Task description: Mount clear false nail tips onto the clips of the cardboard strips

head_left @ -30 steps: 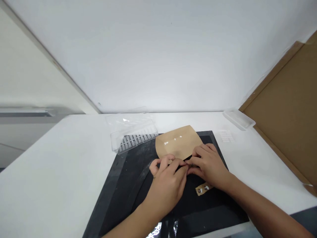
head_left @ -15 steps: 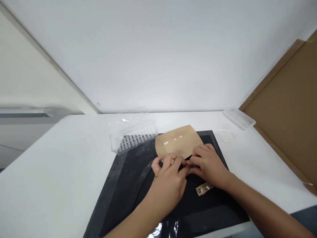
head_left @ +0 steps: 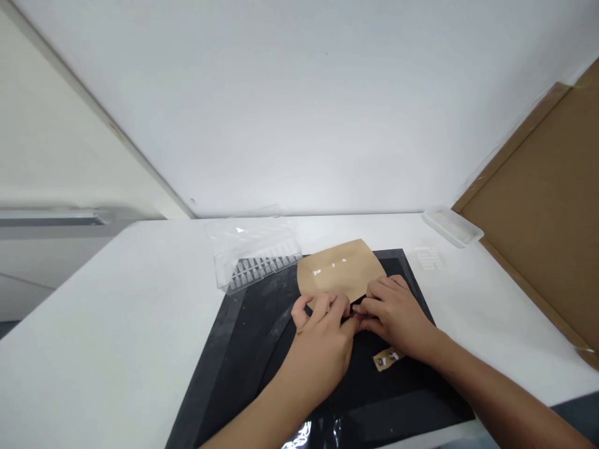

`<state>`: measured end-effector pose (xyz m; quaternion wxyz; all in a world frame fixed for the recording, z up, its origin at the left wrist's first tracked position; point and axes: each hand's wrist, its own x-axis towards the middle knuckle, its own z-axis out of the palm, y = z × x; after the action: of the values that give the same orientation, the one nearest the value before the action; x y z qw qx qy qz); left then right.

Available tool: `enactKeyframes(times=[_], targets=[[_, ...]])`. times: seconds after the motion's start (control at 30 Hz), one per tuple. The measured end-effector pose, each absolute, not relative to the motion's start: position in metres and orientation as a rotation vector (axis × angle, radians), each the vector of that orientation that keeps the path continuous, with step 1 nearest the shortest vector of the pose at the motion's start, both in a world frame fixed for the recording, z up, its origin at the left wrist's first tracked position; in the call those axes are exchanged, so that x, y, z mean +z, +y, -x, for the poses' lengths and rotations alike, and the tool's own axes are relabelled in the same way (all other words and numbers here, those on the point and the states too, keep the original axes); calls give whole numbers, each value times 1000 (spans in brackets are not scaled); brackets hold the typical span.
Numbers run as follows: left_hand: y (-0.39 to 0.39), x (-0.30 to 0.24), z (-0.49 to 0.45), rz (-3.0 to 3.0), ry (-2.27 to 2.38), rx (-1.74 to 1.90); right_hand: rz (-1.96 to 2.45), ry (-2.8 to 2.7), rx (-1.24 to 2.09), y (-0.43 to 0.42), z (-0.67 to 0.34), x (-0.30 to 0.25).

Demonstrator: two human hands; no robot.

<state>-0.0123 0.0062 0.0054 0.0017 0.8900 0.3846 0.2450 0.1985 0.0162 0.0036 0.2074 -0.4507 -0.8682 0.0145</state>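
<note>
My left hand [head_left: 322,333] and my right hand [head_left: 390,315] meet over the black mat [head_left: 248,349], with thumbs and fingertips pinched together. Whatever lies between them is too small and covered to make out. Just beyond the fingers is a tan sheet [head_left: 349,274] bearing several small white pieces; its near edge reaches my left fingers. Below my right hand lies a short tan strip [head_left: 387,359] with round metallic bits and white pieces on it, partly hidden by the wrist.
A clear plastic case [head_left: 262,262] with rows of nail-shaped tips stands open at the mat's far left corner. At the right are a translucent tray [head_left: 453,227] and a clear sheet of small pale tabs [head_left: 429,257]. A cardboard panel [head_left: 543,206] borders the white table [head_left: 116,324].
The whole view has shifted slightly, so things sit a little further right. Both hands keep the same pinched pose, with only slight finger movement.
</note>
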Motion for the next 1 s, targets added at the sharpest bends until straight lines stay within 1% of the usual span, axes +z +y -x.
enactKeyframes(times=[0.17, 0.33, 0.6, 0.83, 1.0], targets=[[10, 3, 18, -2757, 1170, 838, 1232, -2418, -9, 17, -201, 2], [17, 3, 23, -2755, 1236, 942, 1176, -2415, 41, 19, -204, -1], [24, 17, 32, -2792, 1476, 823, 1154, -2402, 71, 20, -210, 6], [34, 21, 41, -2859, 1488, 770, 1134, -2392, 88, 20, -221, 15], [42, 18, 46, -2979, 1475, 827, 1144, -2349, 77, 20, -225, 16]])
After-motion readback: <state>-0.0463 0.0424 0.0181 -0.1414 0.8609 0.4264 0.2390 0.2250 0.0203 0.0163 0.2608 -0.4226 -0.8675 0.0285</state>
